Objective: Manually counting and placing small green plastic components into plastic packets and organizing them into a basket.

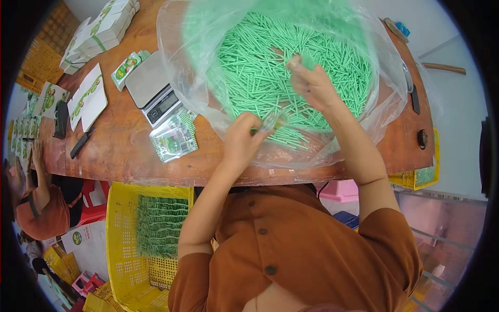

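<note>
A large clear plastic bag [390, 105] lies spread wide on the wooden table, full of thin green sticks [249, 78]. My left hand [243, 134] pinches a small clear printed pouch [275, 121] at the bag's near edge; motion blurs the pouch. Over the sticks my right hand [312, 84] is closed around a blurred green bunch [308, 60], which looks like some of the sticks. Left of the bag stands a digital scale [150, 84] with a bare metal plate. Flat printed pouches [175, 138] overlap its near corner.
Another pouch stack [126, 70] lies beside the scale. A black-handled knife [82, 143], folded cartons [89, 97] and bundled cartons [101, 31] occupy the table's left. Below the edge, a yellow crate [121, 234] holds rows of filled green packets [161, 226]. A co-worker [45, 210] works far left.
</note>
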The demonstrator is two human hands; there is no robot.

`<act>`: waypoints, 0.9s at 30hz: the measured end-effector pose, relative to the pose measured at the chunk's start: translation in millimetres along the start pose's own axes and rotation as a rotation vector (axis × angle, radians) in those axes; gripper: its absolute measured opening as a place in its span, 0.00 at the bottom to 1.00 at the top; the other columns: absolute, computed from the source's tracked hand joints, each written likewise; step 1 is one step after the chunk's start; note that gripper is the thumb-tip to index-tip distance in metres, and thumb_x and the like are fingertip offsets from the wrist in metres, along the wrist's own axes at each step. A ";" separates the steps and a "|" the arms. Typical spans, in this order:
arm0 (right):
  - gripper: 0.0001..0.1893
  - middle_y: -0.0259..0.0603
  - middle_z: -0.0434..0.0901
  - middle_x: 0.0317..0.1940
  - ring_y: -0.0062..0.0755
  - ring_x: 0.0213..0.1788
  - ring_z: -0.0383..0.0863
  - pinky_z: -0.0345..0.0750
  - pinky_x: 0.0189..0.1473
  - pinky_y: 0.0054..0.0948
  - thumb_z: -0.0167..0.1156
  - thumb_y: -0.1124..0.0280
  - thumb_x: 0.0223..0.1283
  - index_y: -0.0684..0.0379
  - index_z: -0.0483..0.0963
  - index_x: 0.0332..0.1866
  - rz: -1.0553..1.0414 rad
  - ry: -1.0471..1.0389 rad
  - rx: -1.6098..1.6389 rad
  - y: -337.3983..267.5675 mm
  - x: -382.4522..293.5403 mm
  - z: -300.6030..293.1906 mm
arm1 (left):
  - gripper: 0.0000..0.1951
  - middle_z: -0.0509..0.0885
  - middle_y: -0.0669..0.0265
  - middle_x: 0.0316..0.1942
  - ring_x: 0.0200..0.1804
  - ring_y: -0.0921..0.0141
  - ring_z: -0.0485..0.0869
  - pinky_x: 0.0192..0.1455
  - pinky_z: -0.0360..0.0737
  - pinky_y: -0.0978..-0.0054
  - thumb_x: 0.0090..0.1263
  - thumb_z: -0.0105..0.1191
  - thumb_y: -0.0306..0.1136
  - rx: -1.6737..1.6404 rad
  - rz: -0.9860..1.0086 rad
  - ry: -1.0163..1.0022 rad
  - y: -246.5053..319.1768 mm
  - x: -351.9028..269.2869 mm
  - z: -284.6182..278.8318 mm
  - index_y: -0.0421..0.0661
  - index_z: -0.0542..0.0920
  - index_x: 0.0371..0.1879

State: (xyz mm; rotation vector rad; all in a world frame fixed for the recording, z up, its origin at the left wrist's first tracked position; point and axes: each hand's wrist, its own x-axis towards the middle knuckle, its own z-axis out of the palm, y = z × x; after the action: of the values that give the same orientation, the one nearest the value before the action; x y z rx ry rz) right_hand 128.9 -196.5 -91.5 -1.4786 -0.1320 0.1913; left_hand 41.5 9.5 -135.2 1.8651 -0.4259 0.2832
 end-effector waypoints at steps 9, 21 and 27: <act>0.14 0.38 0.77 0.37 0.28 0.49 0.70 0.65 0.53 0.30 0.53 0.60 0.60 0.61 0.74 0.40 0.043 -0.146 -0.155 -13.9 -32.7 51.7 | 0.13 0.74 0.68 0.21 0.24 0.77 0.70 0.25 0.68 0.76 0.49 0.65 0.24 -0.384 -0.350 -0.032 -33.7 3.6 24.9 0.39 0.71 0.22; 0.08 0.34 0.76 0.35 0.27 0.42 0.72 0.69 0.47 0.27 0.63 0.74 0.48 0.61 0.76 0.34 -0.177 -0.047 -0.401 -15.3 7.1 31.1 | 0.14 0.75 0.57 0.50 0.52 0.61 0.76 0.51 0.78 0.60 0.63 0.52 0.24 -1.503 -0.622 0.131 10.7 -12.4 -4.5 0.38 0.73 0.48; 0.05 0.36 0.73 0.29 0.38 0.37 0.72 0.70 0.40 0.33 0.63 0.68 0.42 0.53 0.78 0.27 -0.630 0.005 -1.178 38.3 28.1 1.1 | 0.13 0.78 0.58 0.47 0.47 0.64 0.79 0.48 0.81 0.67 0.64 0.51 0.25 -1.238 -0.608 0.254 2.0 -6.5 -16.3 0.36 0.74 0.48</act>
State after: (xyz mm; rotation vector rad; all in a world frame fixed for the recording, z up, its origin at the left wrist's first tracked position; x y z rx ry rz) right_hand 154.4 -186.5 -130.3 -2.5010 -0.7944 -0.4945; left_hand 35.0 25.3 -130.7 0.6529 0.1653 -0.1574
